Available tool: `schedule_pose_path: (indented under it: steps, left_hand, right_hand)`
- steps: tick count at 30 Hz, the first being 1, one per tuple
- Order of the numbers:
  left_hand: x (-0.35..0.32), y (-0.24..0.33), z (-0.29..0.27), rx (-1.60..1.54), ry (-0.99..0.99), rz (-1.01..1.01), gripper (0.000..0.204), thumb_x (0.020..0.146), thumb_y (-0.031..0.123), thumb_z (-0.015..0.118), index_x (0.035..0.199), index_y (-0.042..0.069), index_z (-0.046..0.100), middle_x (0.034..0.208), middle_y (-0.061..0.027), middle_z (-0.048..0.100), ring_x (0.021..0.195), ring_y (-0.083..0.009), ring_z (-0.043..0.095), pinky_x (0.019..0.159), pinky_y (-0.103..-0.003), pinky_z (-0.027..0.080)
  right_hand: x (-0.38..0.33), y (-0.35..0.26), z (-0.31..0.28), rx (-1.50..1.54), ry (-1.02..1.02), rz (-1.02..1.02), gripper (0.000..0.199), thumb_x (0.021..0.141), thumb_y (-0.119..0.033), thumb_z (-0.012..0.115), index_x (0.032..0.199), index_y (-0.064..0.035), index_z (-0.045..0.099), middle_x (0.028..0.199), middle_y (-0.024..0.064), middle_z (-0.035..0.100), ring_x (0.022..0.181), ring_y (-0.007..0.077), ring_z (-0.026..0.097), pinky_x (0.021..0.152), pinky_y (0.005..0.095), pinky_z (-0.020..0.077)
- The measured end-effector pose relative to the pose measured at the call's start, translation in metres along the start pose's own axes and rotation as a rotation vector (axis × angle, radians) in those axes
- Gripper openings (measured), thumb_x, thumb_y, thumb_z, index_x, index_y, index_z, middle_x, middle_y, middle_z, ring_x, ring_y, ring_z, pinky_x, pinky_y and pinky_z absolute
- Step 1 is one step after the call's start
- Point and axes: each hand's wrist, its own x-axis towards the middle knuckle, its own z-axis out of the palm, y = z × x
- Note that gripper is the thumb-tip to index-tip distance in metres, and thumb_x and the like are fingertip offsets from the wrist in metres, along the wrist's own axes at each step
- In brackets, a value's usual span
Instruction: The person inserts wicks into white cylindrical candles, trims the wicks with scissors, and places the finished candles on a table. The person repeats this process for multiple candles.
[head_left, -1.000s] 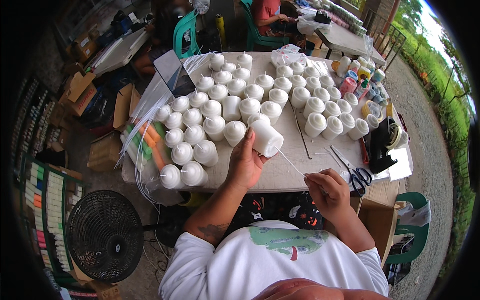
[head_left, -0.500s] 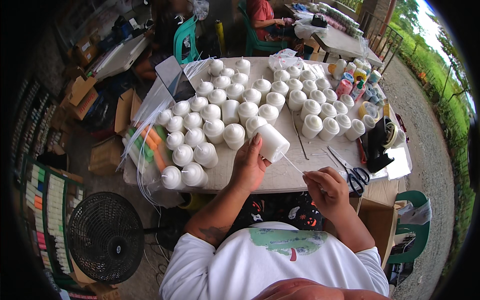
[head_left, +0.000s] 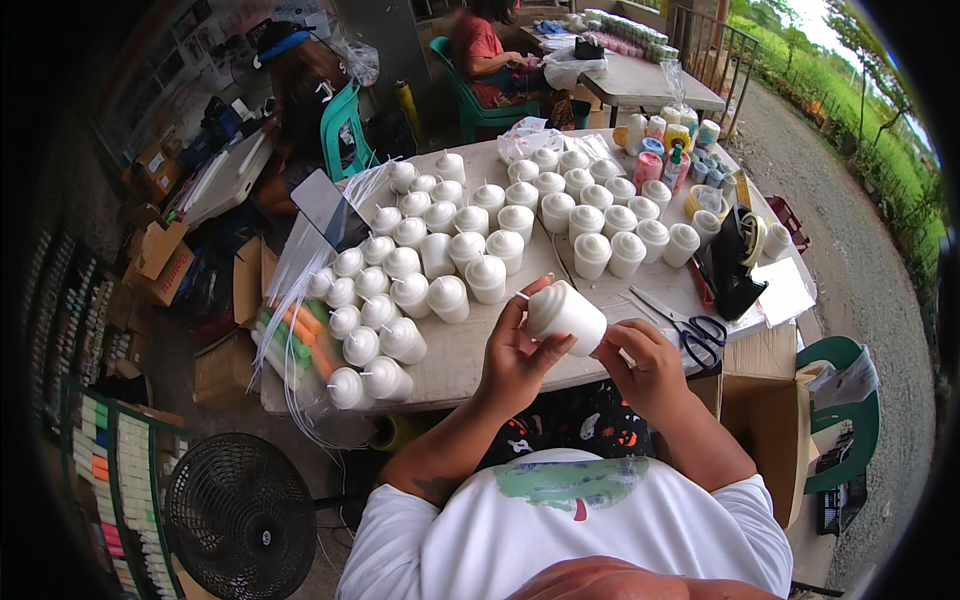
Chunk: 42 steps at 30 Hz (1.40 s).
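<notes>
My left hand (head_left: 522, 365) is closed round a white pillar candle (head_left: 568, 318) with a stepped, domed top, held tilted above the table's near edge. The candle's top faces left, and a short white wick (head_left: 522, 295) sticks out of it. At the flat base, my right hand (head_left: 640, 362) has its thumb and fingers pinched together against the candle. Whatever lies between those fingertips is hidden. Many similar white candles (head_left: 448, 298) stand grouped across the table (head_left: 480, 365) beyond my hands. One candle (head_left: 436, 255) among them shows no domed top.
Blue-handled scissors (head_left: 700, 335) and a black tape dispenser (head_left: 742, 265) lie to the right. Long white wicks (head_left: 285, 300) hang off the left edge by orange and green candles (head_left: 305, 325). A black fan (head_left: 240, 515) stands lower left. Two other people sit farther back.
The candle has come right and nearer, turning so its domed top shows. My right hand has closed up to its base; the length of wick seen between them is now out of sight.
</notes>
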Motion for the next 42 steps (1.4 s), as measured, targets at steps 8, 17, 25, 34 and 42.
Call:
schedule_pose_path:
  steps: [8, 17, 25, 34, 42]
  left_hand:
    - [-0.011, -0.010, 0.013, -0.018, -0.074, -0.096, 0.067, 0.088, 0.004, 0.065, 0.143, 0.004, 0.028, 0.128, -0.0085, 0.047, 0.117, -0.0167, 0.049, 0.098, -0.031, 0.044]
    - [-0.031, -0.028, 0.008, 0.110, -0.040, -0.022, 0.040, 0.101, 0.026, 0.043, 0.134, 0.002, 0.045, 0.134, -0.0094, 0.045, 0.122, -0.0160, 0.045, 0.099, -0.029, 0.038]
    - [-0.054, 0.113, -0.081, 0.078, 0.301, 0.440, 0.042, 0.101, 0.032, 0.041, 0.128, 0.001, 0.047, 0.135, -0.0124, 0.048, 0.126, -0.0257, 0.045, 0.107, -0.048, 0.033]
    - [-0.168, 0.215, -0.181, 0.475, 0.941, 0.552, 0.049, 0.101, 0.034, 0.039, 0.132, -0.004, 0.044, 0.134, -0.0155, 0.048, 0.124, -0.0249, 0.046, 0.105, -0.039, 0.037]
    - [-0.135, 0.186, -0.076, 1.560, 0.713, 0.778, 0.096, 0.080, 0.015, 0.073, 0.149, 0.001, 0.007, 0.149, -0.0235, 0.026, 0.139, -0.0361, 0.026, 0.113, -0.045, 0.021]
  right_hand:
    - [-0.028, 0.007, -0.006, 0.123, -0.065, 0.262, 0.059, 0.082, -0.001, 0.066, 0.134, -0.0058, 0.041, 0.101, 0.0139, 0.064, 0.086, 0.0273, 0.065, 0.074, 0.0332, 0.0516]
    - [-0.034, 0.005, 0.012, -0.003, -0.050, 0.143, 0.070, 0.068, -0.015, 0.081, 0.127, -0.0037, 0.045, 0.115, 0.0205, 0.056, 0.100, 0.0379, 0.059, 0.085, 0.0411, 0.0502]
    - [-0.054, 0.020, -0.037, -0.199, -0.034, 0.141, 0.066, 0.063, -0.015, 0.081, 0.122, -0.0089, 0.051, 0.119, 0.0117, 0.058, 0.109, 0.0322, 0.055, 0.094, 0.0427, 0.0426]
    - [-0.069, 0.044, -0.095, -0.506, 0.167, 0.195, 0.064, 0.065, -0.015, 0.079, 0.124, -0.0144, 0.053, 0.122, 0.0055, 0.058, 0.114, 0.0240, 0.055, 0.105, 0.0496, 0.0314]
    - [-0.026, -0.016, -0.056, -0.511, 0.025, -0.190, 0.066, 0.065, -0.013, 0.077, 0.127, -0.0149, 0.052, 0.123, 0.0043, 0.056, 0.111, 0.0201, 0.057, 0.107, 0.0527, 0.0262]
